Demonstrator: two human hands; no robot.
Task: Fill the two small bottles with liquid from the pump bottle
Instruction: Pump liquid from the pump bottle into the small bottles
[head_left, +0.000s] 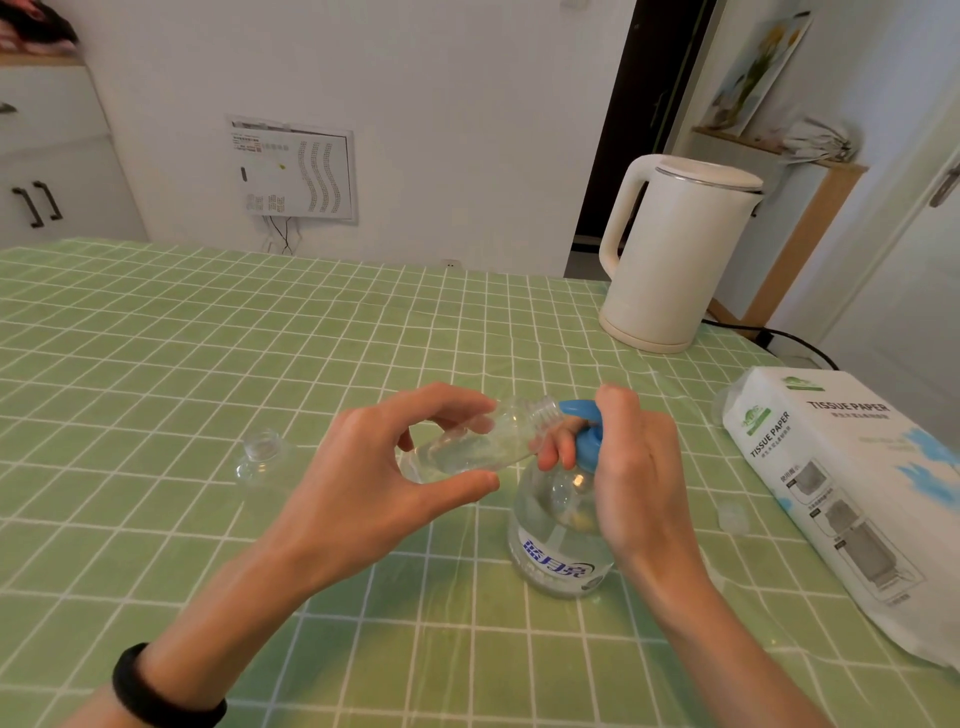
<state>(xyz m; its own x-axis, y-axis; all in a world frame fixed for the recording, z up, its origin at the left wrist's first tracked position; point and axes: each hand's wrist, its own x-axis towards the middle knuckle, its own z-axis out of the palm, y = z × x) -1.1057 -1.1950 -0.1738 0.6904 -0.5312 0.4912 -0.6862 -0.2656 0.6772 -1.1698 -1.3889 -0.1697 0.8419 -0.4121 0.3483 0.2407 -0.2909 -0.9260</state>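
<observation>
Centre frame: left hand (363, 467) fingers (447, 402) pinch the tilted small bottle (483, 441), mouth at the pump head (576, 410) of the pump bottle (561, 540). Right hand (644, 467) grips that pump head. Risk: mouth drifts off mid-press, liquid hits counter (208, 338).

You were in a home, green checked plastic tablecloth (208, 338), cream plastic electric kettle (675, 254), white tissue-paper pack (841, 478), white cupboard with dark handles (62, 176).

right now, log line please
left hand holds small bottle at nozzle | right hand on pump bottle | second small bottle on table
</observation>
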